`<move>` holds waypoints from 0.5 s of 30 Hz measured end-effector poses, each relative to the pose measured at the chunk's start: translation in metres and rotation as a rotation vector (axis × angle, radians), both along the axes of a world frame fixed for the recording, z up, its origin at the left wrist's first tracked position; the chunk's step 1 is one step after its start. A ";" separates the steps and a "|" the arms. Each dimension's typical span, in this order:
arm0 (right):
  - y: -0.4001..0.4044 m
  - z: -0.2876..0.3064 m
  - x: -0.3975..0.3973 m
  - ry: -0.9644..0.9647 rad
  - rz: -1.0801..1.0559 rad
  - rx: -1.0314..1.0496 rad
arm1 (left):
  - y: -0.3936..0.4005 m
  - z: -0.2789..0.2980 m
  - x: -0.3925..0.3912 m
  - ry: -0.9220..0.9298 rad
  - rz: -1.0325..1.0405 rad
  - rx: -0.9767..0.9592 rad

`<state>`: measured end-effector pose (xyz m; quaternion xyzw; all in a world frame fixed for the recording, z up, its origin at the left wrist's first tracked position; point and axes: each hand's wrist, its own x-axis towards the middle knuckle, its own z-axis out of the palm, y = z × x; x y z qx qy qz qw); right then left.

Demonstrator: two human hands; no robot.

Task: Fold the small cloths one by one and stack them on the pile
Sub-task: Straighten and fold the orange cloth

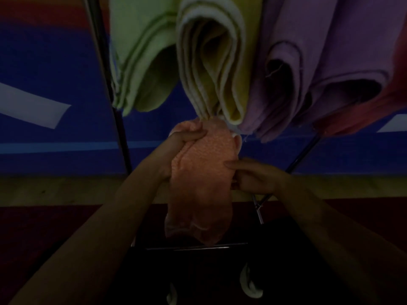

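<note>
Pink cloth (199,179) hung long-axis vertical btwn hands. L hand (180,142) gripped top edge, R hand (253,177) pinched side edge lower down. Pile not visible; towels (211,62) above hands.

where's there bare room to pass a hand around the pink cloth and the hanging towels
Open gap left of the green towel, in front of the blue wall. Another below the purple towel, right of the right hand. Crowded at the pink cloth top, where the left hand grips under the cream towel. Below is too dark to judge.
</note>
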<state>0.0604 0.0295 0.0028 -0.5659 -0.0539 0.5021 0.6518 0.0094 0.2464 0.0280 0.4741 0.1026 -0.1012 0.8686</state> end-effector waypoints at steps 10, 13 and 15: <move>-0.014 0.010 0.023 -0.254 -0.249 -0.002 | -0.020 -0.035 0.032 0.074 -0.031 0.415; -0.022 0.016 0.034 -0.289 -0.364 0.037 | -0.020 -0.040 0.027 0.101 -0.148 0.348; -0.029 0.015 0.041 -0.224 -0.408 0.095 | -0.020 -0.046 0.022 0.102 -0.246 0.321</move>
